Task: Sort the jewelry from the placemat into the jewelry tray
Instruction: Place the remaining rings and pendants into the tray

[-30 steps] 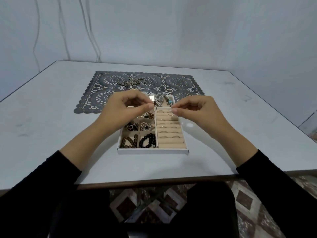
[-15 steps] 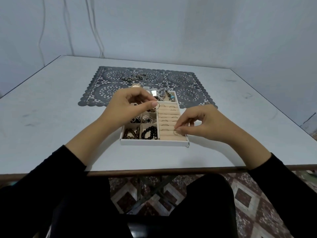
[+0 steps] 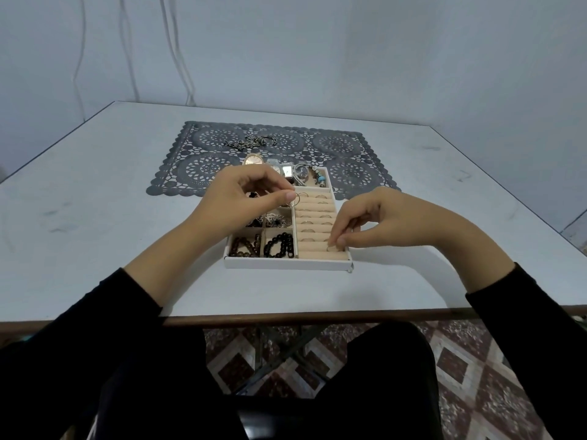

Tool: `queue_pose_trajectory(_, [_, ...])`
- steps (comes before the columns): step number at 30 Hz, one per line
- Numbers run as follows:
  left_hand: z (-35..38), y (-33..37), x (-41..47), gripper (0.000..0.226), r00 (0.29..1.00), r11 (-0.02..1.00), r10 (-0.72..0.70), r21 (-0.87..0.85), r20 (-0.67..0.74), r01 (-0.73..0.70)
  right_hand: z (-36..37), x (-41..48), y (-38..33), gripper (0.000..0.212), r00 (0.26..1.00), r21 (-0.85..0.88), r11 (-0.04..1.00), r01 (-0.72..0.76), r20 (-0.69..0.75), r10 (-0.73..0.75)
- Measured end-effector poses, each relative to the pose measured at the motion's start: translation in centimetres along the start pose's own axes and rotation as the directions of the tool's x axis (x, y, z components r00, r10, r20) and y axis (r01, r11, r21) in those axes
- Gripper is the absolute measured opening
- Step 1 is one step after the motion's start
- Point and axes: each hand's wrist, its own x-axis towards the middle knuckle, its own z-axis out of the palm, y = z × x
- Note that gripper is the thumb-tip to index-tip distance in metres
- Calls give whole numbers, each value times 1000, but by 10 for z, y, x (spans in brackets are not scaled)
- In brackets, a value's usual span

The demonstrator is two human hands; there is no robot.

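**Two rings in hand over the tray**

From my remote seat I see the jewelry tray (image 3: 287, 263) sitting on the white table (image 3: 95, 223), its far end overlapping the near edge of the dark lace placemat (image 3: 203, 160).

My left hand (image 3: 241, 198) hovers over the tray's middle-left compartments, thumb and forefinger closed on a thin ring (image 3: 296, 199) held upright just beside the far end of the beige ring rolls (image 3: 314, 223).

My right hand (image 3: 381, 219) is lower, at the near right corner of the tray. Its thumb and fingertips (image 3: 341, 241) are bunched together on a second ring (image 3: 330, 248), which touches the nearest slot of the ring rolls. I cannot tell whether that ring is already seated or only resting on the roll.

Several other rings sit in the slots farther back. In the near-left compartments lie a brown bead bracelet (image 3: 244, 246) and a black bead bracelet (image 3: 279, 245), side by side. Behind them is a compartment of silvery pieces, too small to make out.

At the tray's far end I see watches (image 3: 287, 170) and a bracelet with turquoise beads (image 3: 320, 178). A gold-toned watch (image 3: 253, 160) shows just behind my left hand; I cannot tell whether it lies in the tray or on the mat.

A dark chain necklace (image 3: 251, 142) lies on the placemat, well apart from the tray.
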Motion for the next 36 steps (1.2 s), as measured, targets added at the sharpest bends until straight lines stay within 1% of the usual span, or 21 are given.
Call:
queue_pose_trajectory(5, [1,0,0,13,1000,1000,-7,-3,9,7,-6,9,-5,11,994,-15,998,-59,95,60])
queue_pose_trajectory(10, [1,-1,0,13,1000,1000,-8,-10,1,8,-10,13,-8,12,986,-16,997,-81,148,82])
queue_pose_trajectory(15, [1,-1,0,17,1000,1000,-9,-18,18,9,-10,15,-7,11,984,-31,996,-80,156,84])
queue_pose_trajectory(21, [2,-1,0,15,1000,1000,0,-6,23,0,-10,18,-5,12,985,-52,995,-83,146,90])
queue_pose_trajectory(32, [2,1,-1,17,999,1000,12,10,50,-12,-7,21,-4,12,989,-150,988,-38,135,59])
queue_pose_trajectory(34, [2,1,-2,19,999,1000,16,10,51,-17,-8,20,0,13,990,-110,993,-36,135,51])
queue_pose_trajectory(36, [3,2,-2,20,999,1000,18,5,44,-18,-10,18,6,17,995,31,999,-41,95,38])
